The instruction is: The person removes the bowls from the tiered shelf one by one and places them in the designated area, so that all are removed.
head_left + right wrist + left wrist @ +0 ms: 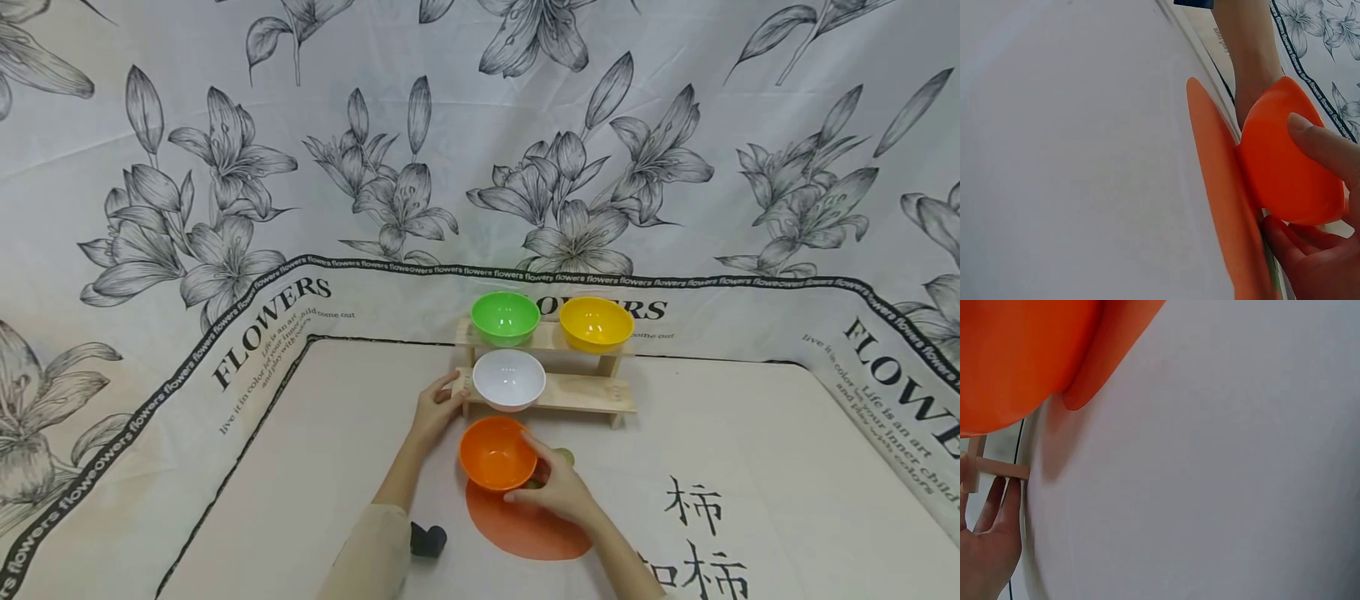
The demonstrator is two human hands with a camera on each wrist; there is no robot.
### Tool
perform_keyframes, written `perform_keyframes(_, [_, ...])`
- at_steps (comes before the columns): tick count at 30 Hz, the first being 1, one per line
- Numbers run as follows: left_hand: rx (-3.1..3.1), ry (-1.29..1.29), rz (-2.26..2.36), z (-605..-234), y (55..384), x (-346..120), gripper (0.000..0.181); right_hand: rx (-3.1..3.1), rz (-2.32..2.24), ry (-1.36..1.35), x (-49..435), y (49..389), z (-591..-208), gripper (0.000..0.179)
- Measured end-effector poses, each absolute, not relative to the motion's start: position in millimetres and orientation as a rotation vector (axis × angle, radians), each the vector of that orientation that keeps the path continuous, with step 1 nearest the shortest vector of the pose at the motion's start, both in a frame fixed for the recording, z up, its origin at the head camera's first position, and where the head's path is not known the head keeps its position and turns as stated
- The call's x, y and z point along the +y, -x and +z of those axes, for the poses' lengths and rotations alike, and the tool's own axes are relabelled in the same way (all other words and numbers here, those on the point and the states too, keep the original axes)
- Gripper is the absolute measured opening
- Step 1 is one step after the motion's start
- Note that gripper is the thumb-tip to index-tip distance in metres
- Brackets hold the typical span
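An orange bowl (498, 454) is in my right hand (558, 492), which grips its right side, with the thumb lying along the bowl's wall in the right wrist view. My left hand (437, 408) holds the left end of the lower step of a two-step wooden stand (577, 392); the left wrist view has its fingers against the wood. On that lower step, near the left hand, sits a white bowl (509, 380). The upper step bears a green bowl (506, 318) on the left and a yellow bowl (597, 324) on the right.
Beneath the orange bowl, the pale tablecloth (360, 400) carries a printed orange shape (525, 529), with black characters (693, 504) to its right. A small black object (428, 541) lies by the left forearm. A flower-printed curtain (420, 208) hangs behind the stand.
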State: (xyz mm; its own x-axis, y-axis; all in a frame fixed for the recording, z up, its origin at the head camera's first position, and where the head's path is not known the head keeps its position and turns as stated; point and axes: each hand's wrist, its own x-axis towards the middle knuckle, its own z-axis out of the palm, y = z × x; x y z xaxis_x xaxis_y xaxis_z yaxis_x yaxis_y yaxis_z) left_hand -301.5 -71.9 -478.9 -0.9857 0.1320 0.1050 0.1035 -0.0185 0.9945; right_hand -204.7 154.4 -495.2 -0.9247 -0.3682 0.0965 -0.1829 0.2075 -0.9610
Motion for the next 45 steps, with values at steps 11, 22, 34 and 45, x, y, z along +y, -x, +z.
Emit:
perform_keyframes(11, [2.185, -0.231, 2.251, -507.3, 319.9, -71.3, 0.049, 2.236, -1.816, 0.607, 162.5, 209.2, -486.9, 0.080])
perform_keyframes(22, [2.176, -0.277, 2.236, -487.9, 301.4, -70.8, 0.049, 2.504, -2.022, 0.492, 181.0, 227.1, -454.3, 0.068])
perform_keyframes(34, [2.188, -0.267, 2.250, -486.1, 294.8, -68.9, 0.049, 2.440, -2.056, 0.509, 176.6, 255.4, -450.3, 0.078])
perform_keyframes(45, [2.181, -0.270, 2.255, -485.1, 294.0, -69.5, 0.050, 2.411, -2.007, 0.497, 167.0, 270.2, -447.9, 0.079])
